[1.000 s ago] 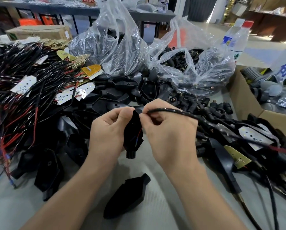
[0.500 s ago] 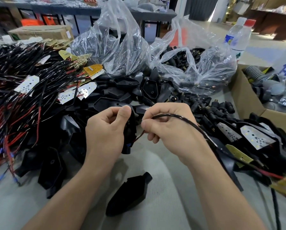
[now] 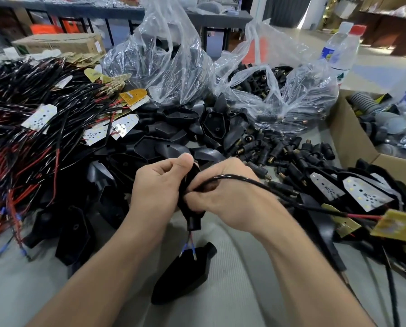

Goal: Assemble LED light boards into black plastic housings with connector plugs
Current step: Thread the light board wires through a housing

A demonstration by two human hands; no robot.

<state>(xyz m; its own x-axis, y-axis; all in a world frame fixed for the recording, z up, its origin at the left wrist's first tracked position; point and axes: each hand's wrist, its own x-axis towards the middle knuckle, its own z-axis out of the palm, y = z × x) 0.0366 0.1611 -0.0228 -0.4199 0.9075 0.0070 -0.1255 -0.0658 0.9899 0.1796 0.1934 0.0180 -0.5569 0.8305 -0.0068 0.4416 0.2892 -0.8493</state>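
Note:
My left hand [image 3: 158,185] grips a black plastic housing [image 3: 190,208], neck pointing down, above the table's middle. My right hand [image 3: 230,199] pinches a black cable [image 3: 263,185] at the housing's open side. The cable's red and blue wire ends [image 3: 189,246] stick out below the housing's neck. Rightward the cable runs to a yellow-backed LED board [image 3: 396,226] lying on the table. Another black housing [image 3: 185,270] lies on the grey cloth just below my hands.
Wired LED boards [image 3: 39,116] are piled at the left, loose housings [image 3: 164,142] and connector plugs [image 3: 279,152] behind my hands. Two clear bags [image 3: 164,57] stand at the back. A cardboard box [image 3: 352,138] sits at the right, finished units [image 3: 362,194] beside it.
The wire ends have come through the housing and now hang out of its neck. My right hand has moved in against the housing, and the LED board at the right was drawn closer.

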